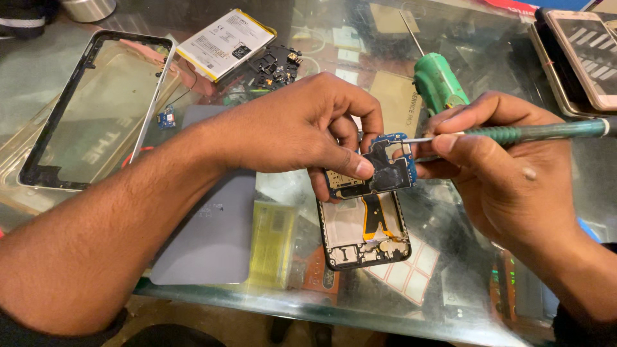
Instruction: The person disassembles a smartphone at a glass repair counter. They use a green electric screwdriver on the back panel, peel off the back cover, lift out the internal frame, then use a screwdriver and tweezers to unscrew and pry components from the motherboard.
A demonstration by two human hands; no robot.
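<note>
My left hand [302, 132] pinches the blue phone motherboard [379, 170] by its edge, just above the opened phone frame [363, 234]. My right hand [508, 173] grips the green-handled screwdriver [546, 132], tip touching the board's top. If the tip skids, I judge it could gouge components or twist the board from my pinch.

Phone battery [225, 42], empty screen frame [96, 109]

Two hands [302, 128] [508, 173], one circuit board [379, 170], one battery [225, 44], two screwdrivers [546, 132] [438, 82].
</note>
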